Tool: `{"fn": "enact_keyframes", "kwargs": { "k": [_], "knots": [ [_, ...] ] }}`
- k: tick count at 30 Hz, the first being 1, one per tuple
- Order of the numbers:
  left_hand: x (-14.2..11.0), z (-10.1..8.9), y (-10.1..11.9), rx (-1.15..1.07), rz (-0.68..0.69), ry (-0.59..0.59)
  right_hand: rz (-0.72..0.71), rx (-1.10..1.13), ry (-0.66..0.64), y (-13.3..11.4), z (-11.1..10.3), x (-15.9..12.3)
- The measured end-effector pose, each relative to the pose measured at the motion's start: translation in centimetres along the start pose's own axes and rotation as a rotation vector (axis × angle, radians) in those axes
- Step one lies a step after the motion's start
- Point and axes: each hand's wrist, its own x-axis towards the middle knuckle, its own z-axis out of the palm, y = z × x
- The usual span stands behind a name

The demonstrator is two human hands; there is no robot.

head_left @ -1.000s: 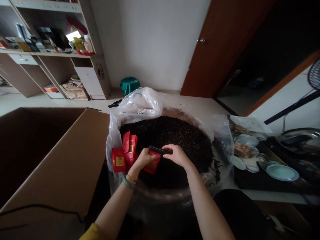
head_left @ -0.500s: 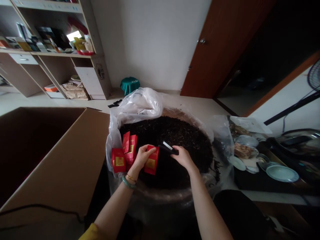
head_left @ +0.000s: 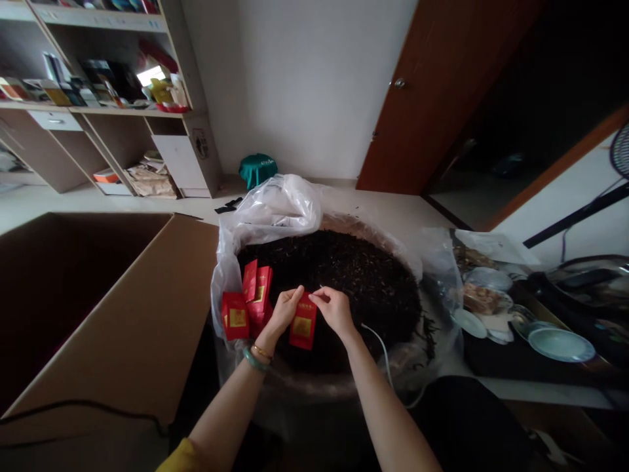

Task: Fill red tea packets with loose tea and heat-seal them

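Note:
A red packet (head_left: 302,326) with a gold label hangs upright above a heap of dark, dried, tea-like leaves (head_left: 366,278). My left hand (head_left: 285,308) pinches its upper left edge between thumb and fingers. At the upper right corner, my right hand (head_left: 335,308) has its thumb and fingertips closed on the same packet. Whether anything else is inside the right palm is hidden. More red packets (head_left: 236,316) lie on the leaves to the left, some overlapping. Behind my right wrist a thin white cable (head_left: 384,351) curves down over the bag's near rim.
Clear plastic (head_left: 289,200) lines the round container of leaves. A big open cardboard box (head_left: 147,314) stands at the left. To the right are jars (head_left: 479,298), a pale green dish (head_left: 560,344) and a fan (head_left: 620,151). Behind are shelves (head_left: 122,108) and a brown door (head_left: 417,105).
The black handheld device that my right hand held across the packet's top no longer shows. My right hand has moved left onto the packet's corner. A white cable has come into view.

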Motion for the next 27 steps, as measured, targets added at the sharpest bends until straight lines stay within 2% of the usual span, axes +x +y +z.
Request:
{"fn": "enact_keyframes", "kwargs": {
  "k": [5, 8, 11, 13, 16, 19, 21, 22, 24, 25, 27],
  "knots": [
    [0.2, -0.1, -0.2, 0.056, 0.015, -0.075, 0.083, 0.092, -0.148, 1.0, -0.1, -0.1],
    [0.3, -0.2, -0.5, 0.111, 0.031, -0.072, 0.045, 0.071, -0.114, 1.2, 0.1, -0.4],
    [0.4, -0.4, -0.6, 0.103, 0.057, -0.035, 0.108, 0.121, -0.036, 1.4, -0.2, -0.4],
    [0.5, -0.5, -0.6, 0.074, 0.084, 0.032, 0.189, 0.241, 0.090, 1.9, -0.8, -0.2],
    [0.7, -0.5, -0.5, 0.086, 0.054, 0.145, 0.265, 0.504, 0.418, 3.6, -2.2, 0.2],
    [0.8, -0.3, -0.7, 0.198, -0.014, 0.134, 0.294, 0.713, 0.711, 5.7, -3.6, 0.4],
    [0.8, -0.2, -0.8, 0.274, -0.003, 0.108, 0.288, 0.761, 0.823, 5.9, -3.8, 0.4],
    [0.7, -0.2, -0.9, 0.299, 0.013, 0.100, 0.267, 0.771, 0.857, 5.2, -3.6, 0.4],
    [0.7, -0.2, -1.0, 0.321, 0.034, 0.086, 0.179, 0.798, 0.843, 2.1, -2.6, 0.5],
    [0.7, -0.2, -1.1, 0.325, 0.043, 0.079, 0.110, 0.845, 0.771, -0.3, -1.9, 0.6],
    [0.7, -0.3, -1.2, 0.325, 0.070, 0.074, -0.025, 0.940, 0.411, -5.7, -0.2, 0.8]
  ]
}}
